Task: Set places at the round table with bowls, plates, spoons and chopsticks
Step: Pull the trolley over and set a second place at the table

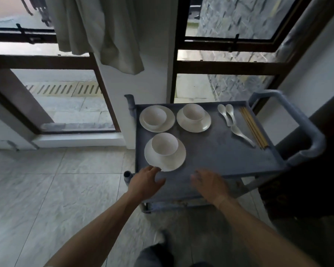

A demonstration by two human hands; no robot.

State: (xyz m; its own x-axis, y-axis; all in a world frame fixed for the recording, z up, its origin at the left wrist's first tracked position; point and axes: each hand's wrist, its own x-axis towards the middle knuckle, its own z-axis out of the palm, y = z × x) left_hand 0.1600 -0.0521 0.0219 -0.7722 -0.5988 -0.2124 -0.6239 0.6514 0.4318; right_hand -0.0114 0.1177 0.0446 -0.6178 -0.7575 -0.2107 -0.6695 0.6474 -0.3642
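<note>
A grey service cart (216,151) carries three white plates, each with a white bowl on it. The nearest plate (166,160) and its bowl (164,143) sit at the cart's front left. Two more sets, one bowl (155,116) and another bowl (193,112), stand at the back. Three white spoons (229,117) and a bundle of wooden chopsticks (253,128) lie on the right side. My left hand (146,182) reaches over the cart's front edge, fingertips at the nearest plate's rim. My right hand (210,183) hovers open over the front edge, holding nothing.
The cart's handle (312,135) loops out on the right. Dark-framed windows and a white pillar (143,83) stand behind the cart, with a pale curtain (104,35) hanging above. Tiled floor (56,189) spreads to the left. The round table is not in view.
</note>
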